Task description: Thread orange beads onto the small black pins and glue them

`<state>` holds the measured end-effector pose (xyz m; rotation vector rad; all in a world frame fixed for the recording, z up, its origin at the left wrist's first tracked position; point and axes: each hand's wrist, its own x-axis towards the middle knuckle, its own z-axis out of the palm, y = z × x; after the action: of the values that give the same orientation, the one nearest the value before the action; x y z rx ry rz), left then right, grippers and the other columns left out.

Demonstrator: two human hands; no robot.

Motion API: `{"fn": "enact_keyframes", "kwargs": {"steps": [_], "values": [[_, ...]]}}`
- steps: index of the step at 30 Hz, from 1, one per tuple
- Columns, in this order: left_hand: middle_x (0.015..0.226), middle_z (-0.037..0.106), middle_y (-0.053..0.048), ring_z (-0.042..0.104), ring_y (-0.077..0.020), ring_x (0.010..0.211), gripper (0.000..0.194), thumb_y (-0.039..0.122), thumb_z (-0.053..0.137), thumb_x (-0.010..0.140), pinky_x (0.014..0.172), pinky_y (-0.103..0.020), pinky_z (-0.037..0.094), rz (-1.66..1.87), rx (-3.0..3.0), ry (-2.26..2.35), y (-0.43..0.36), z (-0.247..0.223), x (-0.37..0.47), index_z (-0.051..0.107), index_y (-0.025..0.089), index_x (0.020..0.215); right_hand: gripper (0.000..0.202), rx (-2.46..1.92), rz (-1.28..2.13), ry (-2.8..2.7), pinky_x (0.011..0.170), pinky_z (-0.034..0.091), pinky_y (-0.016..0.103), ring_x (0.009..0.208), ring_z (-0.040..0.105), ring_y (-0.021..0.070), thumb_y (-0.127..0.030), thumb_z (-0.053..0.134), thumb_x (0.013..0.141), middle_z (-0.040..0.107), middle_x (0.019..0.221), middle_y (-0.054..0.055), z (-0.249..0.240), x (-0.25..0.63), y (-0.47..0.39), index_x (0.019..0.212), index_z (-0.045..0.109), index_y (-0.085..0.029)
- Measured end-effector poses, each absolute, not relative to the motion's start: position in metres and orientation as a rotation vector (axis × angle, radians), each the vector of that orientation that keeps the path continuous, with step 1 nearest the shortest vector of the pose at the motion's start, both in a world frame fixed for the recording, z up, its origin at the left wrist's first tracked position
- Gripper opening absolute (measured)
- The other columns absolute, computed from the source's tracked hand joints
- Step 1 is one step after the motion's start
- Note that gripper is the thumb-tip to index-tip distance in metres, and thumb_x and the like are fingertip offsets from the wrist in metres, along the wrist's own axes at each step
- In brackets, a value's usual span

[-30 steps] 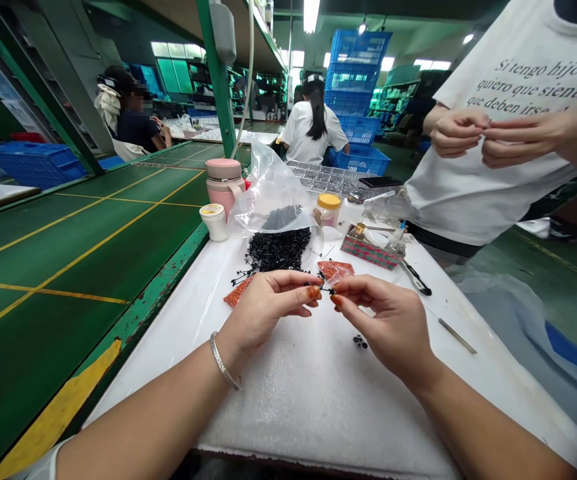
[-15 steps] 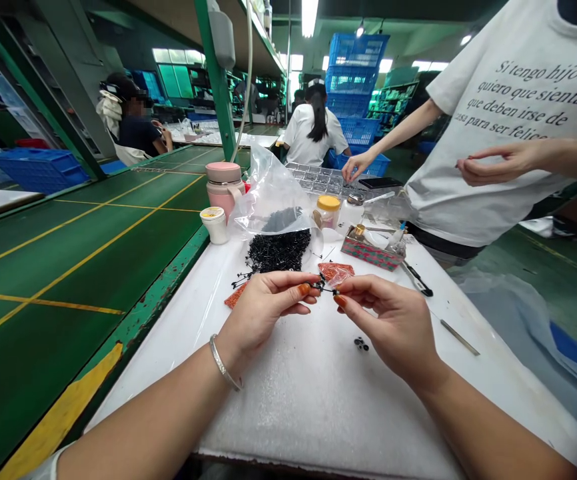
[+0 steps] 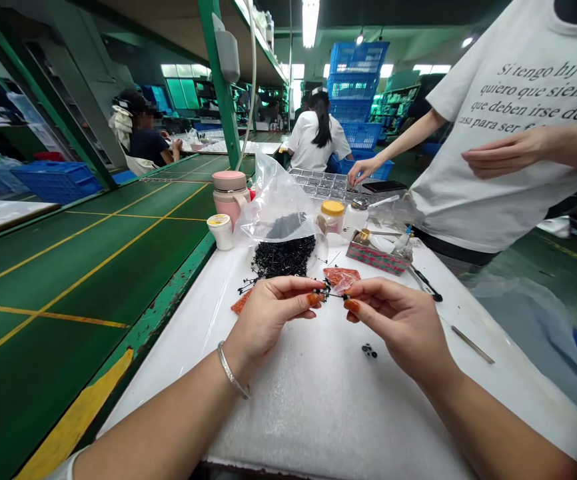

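Observation:
Over the white table, my left hand (image 3: 273, 310) pinches one end of a small black thin-stemmed part (image 3: 336, 296) between thumb and fingertips. The thumb and forefinger of my right hand (image 3: 401, 320) close on the part's other end, so its thin stem spans the gap between both hands. Just beyond my left hand lies a heap of similar black parts (image 3: 284, 257), spilling from a clear plastic bag (image 3: 281, 193). Bags of small orange pieces (image 3: 342, 276) lie behind my fingertips. Several little black round pieces (image 3: 369, 351) rest below my right hand.
A pink lidded mug (image 3: 229, 193), a white tub (image 3: 220, 231) and a yellow-lidded jar (image 3: 332, 217) stand behind the heap. At right are a patterned box (image 3: 378, 258), a cutter knife (image 3: 428, 285) and a metal strip (image 3: 472, 345). A co-worker's hand (image 3: 363, 170) reaches over a compartment tray (image 3: 313, 181).
The view has shifted slightly, so most things appear a little lower and farther right. Both my hands keep their pinch on the black part. The co-worker's nearer hand has flattened somewhat.

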<state>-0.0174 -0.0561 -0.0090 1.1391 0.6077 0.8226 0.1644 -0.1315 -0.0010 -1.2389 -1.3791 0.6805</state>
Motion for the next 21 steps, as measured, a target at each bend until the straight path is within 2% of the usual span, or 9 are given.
{"fn": "enact_keyframes", "kwargs": {"steps": [7,11,16,21], "values": [[0.085,0.074,-0.006,0.067,-0.0143,0.080,0.023,0.029,0.079,0.072,0.066,-0.021,0.050,0.825,1.141,0.634,-0.058,-0.008,-0.018,0.075,0.018,0.092,0.012,-1.206,0.667,-1.410,0.059,0.057,0.025,0.064,0.067,0.0133,-0.029,0.070,0.080,0.070,0.076,0.002,-0.003,0.163,-0.132,0.086,0.069,-0.019],[0.093,0.075,-0.008,0.069,-0.0168,0.084,0.026,0.030,0.078,0.073,0.068,-0.022,0.051,0.807,1.106,0.602,-0.059,-0.010,-0.017,0.075,0.018,0.095,0.008,-1.205,0.517,-1.518,0.059,0.057,0.025,0.064,0.066,0.0125,-0.024,0.068,0.081,0.070,0.076,0.001,-0.006,0.158,-0.134,0.088,0.068,-0.020],[0.088,0.074,-0.005,0.068,-0.0134,0.079,0.023,0.027,0.078,0.074,0.068,-0.020,0.052,0.788,1.059,0.574,-0.058,-0.013,-0.015,0.075,0.018,0.095,0.011,-1.182,0.212,-1.685,0.062,0.054,0.020,0.065,0.065,0.0087,-0.014,0.069,0.078,0.071,0.075,-0.002,-0.005,0.151,-0.135,0.087,0.067,-0.021],[0.086,0.074,-0.004,0.066,-0.0097,0.074,0.022,0.024,0.078,0.073,0.067,-0.018,0.051,0.733,0.966,0.546,-0.059,-0.011,-0.015,0.075,0.017,0.093,0.011,-1.169,0.309,-1.611,0.063,0.056,0.022,0.067,0.066,0.0102,-0.019,0.070,0.079,0.071,0.079,-0.001,-0.006,0.153,-0.136,0.090,0.068,-0.022]]}}
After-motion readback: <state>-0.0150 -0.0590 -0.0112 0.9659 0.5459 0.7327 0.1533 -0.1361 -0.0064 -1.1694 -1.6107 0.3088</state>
